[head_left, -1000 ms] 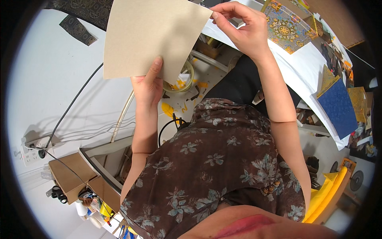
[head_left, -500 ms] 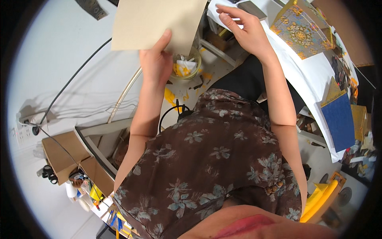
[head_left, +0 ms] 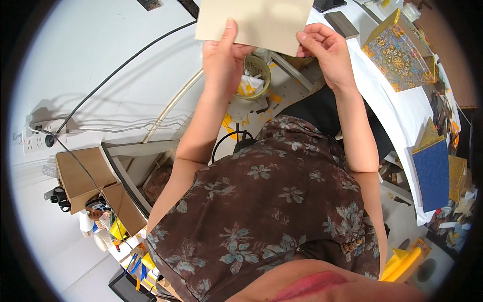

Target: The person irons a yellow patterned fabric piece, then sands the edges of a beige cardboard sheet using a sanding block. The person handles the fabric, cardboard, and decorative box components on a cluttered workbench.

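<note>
At the top of the view a plain beige board [head_left: 256,15] is held in both hands, its upper part cut off by the frame edge. My left hand [head_left: 224,65] has its thumb on the board's face, fingers behind the lower edge. The thumb and fingers of my right hand [head_left: 334,60] pinch the board's lower right corner. Below the board, on the floor, stands a pale green bin [head_left: 266,75] holding white and yellow scraps. Just right of the board, a dark grey block [head_left: 341,24] lies on the white-covered worktable [head_left: 390,105].
A patterned gold-and-blue box [head_left: 395,55] and a blue panel [head_left: 430,178] crowd the table's right side. Along the left are cables running to a power strip [head_left: 40,141] and cardboard boxes [head_left: 83,171] beside tools. Yellow material [head_left: 402,261] stands at lower right.
The board has shifted right and higher in view. My right hand let go of the upper right corner and now grips the lower right one. My left hand moved along with the board.
</note>
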`<state>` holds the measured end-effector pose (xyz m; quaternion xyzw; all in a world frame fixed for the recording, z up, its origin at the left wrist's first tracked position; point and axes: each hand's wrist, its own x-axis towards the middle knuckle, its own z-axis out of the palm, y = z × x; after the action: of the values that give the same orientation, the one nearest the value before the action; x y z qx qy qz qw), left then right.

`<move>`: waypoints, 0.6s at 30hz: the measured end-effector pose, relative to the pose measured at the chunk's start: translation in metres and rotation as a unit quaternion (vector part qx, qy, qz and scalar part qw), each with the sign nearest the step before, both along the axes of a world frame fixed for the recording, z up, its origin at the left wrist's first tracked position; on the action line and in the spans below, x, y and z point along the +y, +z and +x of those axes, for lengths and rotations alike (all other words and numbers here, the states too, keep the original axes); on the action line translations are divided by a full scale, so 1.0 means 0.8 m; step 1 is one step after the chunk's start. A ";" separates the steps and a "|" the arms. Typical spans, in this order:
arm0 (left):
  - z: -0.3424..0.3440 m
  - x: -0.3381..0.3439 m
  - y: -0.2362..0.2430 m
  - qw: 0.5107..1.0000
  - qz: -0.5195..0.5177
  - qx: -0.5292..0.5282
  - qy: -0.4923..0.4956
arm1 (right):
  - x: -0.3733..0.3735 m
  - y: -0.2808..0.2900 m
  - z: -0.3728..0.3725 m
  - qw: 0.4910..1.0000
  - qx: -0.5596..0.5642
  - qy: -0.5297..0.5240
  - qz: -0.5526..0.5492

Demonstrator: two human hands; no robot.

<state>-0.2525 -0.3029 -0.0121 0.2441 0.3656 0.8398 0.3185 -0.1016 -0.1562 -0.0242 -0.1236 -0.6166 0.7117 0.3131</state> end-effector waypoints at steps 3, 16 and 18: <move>-0.019 -0.011 -0.003 0.994 -0.045 0.096 0.019 | 0.008 -0.001 0.011 0.999 0.000 -0.038 0.015; -0.010 -0.029 0.030 0.994 0.010 0.104 0.022 | 0.017 0.002 0.037 0.995 0.043 -0.076 0.057; -0.003 -0.018 0.031 0.993 -0.008 0.111 0.045 | 0.018 0.001 0.042 0.994 0.042 -0.085 0.059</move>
<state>-0.2551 -0.3174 0.0124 0.3167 0.4159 0.8180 0.2401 -0.0678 -0.1415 -0.0235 -0.1270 -0.6308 0.6494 0.4052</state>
